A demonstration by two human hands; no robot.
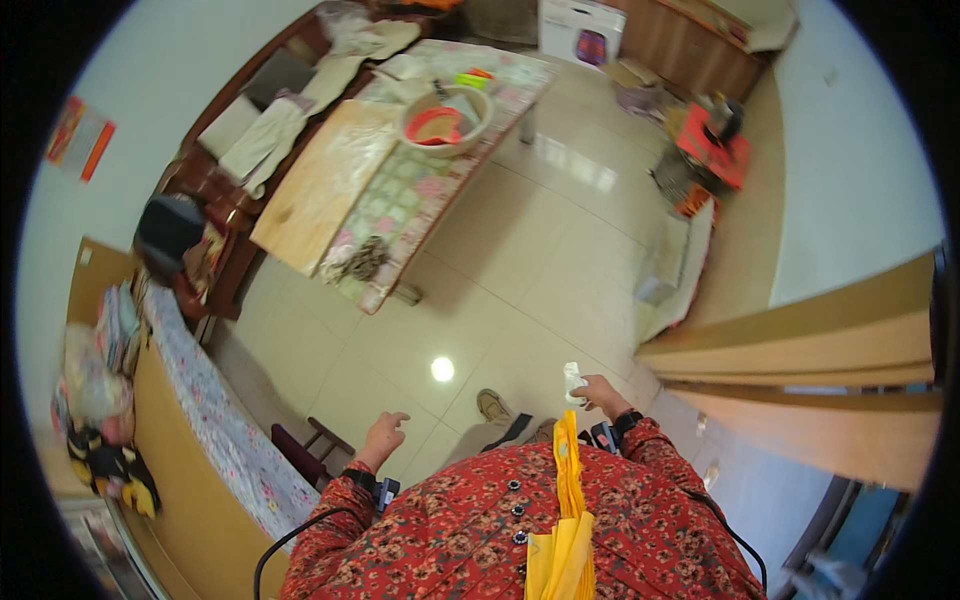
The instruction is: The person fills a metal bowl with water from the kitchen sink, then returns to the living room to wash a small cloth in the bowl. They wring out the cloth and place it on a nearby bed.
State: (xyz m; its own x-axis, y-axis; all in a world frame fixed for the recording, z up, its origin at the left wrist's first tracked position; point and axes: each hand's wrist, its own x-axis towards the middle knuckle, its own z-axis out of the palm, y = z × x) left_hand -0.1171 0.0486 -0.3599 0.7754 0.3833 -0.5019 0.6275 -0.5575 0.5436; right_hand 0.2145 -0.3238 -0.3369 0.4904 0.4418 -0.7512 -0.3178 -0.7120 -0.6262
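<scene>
My right hand (600, 395) holds a small crumpled white item (574, 383), perhaps paper or plastic, out in front of my body. Nothing is in my left hand (385, 437), whose fingers are partly spread over the tiled floor. Wristbands with small devices sit at both wrists. A yellow cloth strip (568, 480) hangs down the front of my red floral shirt (450, 517). Farther ahead stands a long table (431, 199) with a floral cover, a wooden board (330, 180) dusted with pale powder, and a large basin (484, 120) holding a red container (433, 126).
A wooden sofa (217, 184) with cloths lies behind the table. A small dark stool (296, 456) is at my left, near a cloth-draped cabinet (202, 405). At the right are an open wooden door (795, 330), a long box (667, 259) and a red-topped stand (705, 146).
</scene>
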